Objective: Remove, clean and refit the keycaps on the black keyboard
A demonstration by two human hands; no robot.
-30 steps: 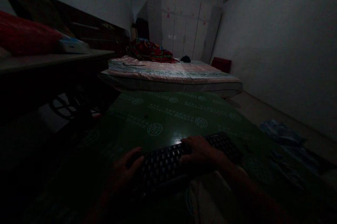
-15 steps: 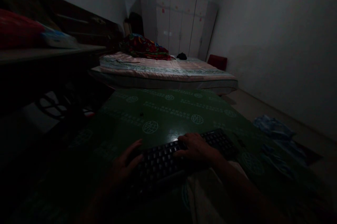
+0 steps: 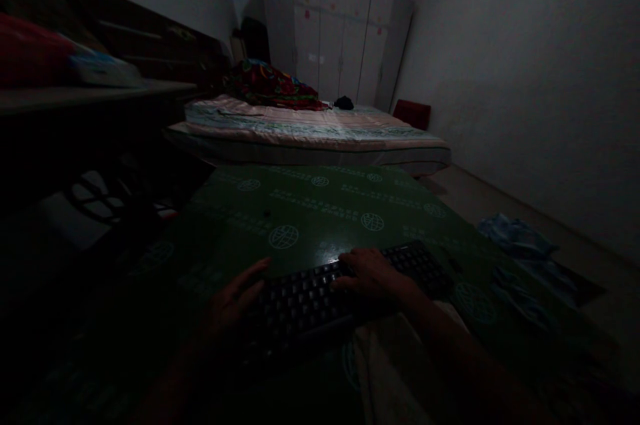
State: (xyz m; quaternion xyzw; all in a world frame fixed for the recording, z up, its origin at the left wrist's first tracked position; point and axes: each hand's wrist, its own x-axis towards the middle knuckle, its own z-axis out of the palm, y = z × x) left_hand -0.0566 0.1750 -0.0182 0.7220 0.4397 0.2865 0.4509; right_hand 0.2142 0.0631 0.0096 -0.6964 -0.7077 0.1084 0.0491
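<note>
A black computer keyboard point(image 3: 305, 302) lies slightly slanted across a green table point(image 3: 320, 212) printed with pale globe marks and writing. At the keyboard's left end is my left hand point(image 3: 233, 302), fingers apart and holding nothing; its lower part fades into shadow. My right hand point(image 3: 370, 273) rests over the keys right of the middle, palm down, fingers stretched forward and hiding some keys. Under my right forearm lies a light cloth point(image 3: 395, 358), partly covered by the arm.
Beyond the table stands a bed point(image 3: 310, 138) with a red patterned blanket point(image 3: 273, 86). At left is a shelf-like surface point(image 3: 165, 88) above a dark spoked wheel point(image 3: 97, 195). Bluish cloth point(image 3: 517, 235) lies at the right. A pale wardrobe point(image 3: 330, 38) stands at the back.
My left hand has shifted slightly left, off the leftmost keys. My right hand stays at nearly the same place on the keyboard. The whole view has moved a little.
</note>
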